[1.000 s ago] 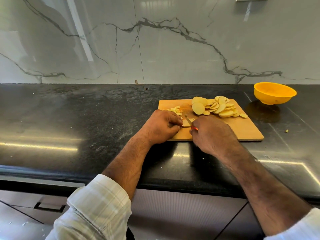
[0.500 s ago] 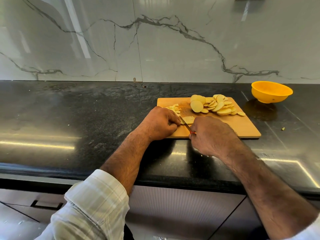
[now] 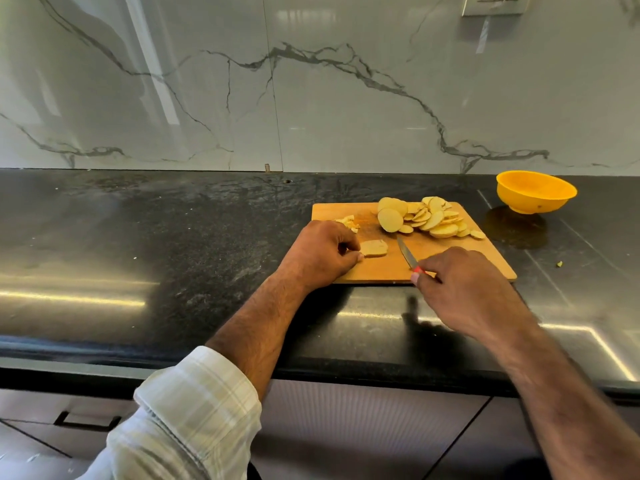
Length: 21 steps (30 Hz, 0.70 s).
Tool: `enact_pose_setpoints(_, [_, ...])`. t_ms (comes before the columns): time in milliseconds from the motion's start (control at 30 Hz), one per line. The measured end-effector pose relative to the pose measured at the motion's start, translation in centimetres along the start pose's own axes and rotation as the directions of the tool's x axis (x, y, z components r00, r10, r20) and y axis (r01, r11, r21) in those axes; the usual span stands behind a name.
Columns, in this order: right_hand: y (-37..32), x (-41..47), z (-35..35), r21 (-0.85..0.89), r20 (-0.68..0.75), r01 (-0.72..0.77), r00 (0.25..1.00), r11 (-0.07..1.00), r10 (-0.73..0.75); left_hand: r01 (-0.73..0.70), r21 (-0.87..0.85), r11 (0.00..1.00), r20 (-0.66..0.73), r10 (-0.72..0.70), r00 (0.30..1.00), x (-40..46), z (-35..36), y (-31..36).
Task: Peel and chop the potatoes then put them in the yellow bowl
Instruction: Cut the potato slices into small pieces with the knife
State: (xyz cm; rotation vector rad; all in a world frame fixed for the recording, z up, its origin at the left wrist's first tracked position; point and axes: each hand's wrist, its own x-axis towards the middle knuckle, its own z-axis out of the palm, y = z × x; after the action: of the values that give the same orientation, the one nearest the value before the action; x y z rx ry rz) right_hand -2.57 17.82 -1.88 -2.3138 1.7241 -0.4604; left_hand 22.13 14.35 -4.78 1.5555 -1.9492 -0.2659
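Observation:
A wooden cutting board [image 3: 460, 261] lies on the black counter. A pile of round potato slices [image 3: 424, 216] sits at its far side. My left hand [image 3: 317, 254] pinches the left end of a small potato piece [image 3: 374, 248] lying flat on the board. My right hand [image 3: 464, 289] grips a small knife [image 3: 407, 254] with a red handle; the blade points away from me, lifted just right of the piece. The yellow bowl [image 3: 533, 195] stands on the counter beyond the board's right corner, and I see nothing in it.
A small heap of peel scraps [image 3: 348, 221] lies at the board's far left, by my left hand. A tiny crumb [image 3: 558, 264] sits on the counter [image 3: 156, 244] right of the board. A marble wall rises behind, with a socket [image 3: 495, 3] at top right. Drawers sit below the counter edge.
My right hand has drawn the knife rightward, away from the potato piece. The piece now lies exposed beside my left fingertips. The hands have come apart.

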Motion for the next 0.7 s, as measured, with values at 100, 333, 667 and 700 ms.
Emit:
enact_pose_setpoints(100, [0.8,-0.2,0.2,0.029,0.045,-0.04,0.998,0.999,0.039,0.014,0.008,1.0,0.003,-0.014,1.0,0.1,0.2,-0.1])
enact_pose_setpoints(333, [0.6,-0.6,0.2,0.021,0.032,-0.074,0.997,0.997,0.074,0.012,0.024,1.0,0.007,-0.013,1.0,0.1,0.2,-0.1])
enact_pose_setpoints(667, [1.2,-2.3,0.3,0.019,-0.028,-0.182,0.983,0.983,0.182,-0.016,0.079,0.997,-0.024,0.018,1.0,-0.1,0.4,0.3])
enact_pose_setpoints(700, [1.0,-2.5,0.4,0.016,-0.029,-0.188,0.982,0.982,0.189,-0.014,0.084,0.996,-0.025,0.016,1.0,-0.1,0.5,0.4])
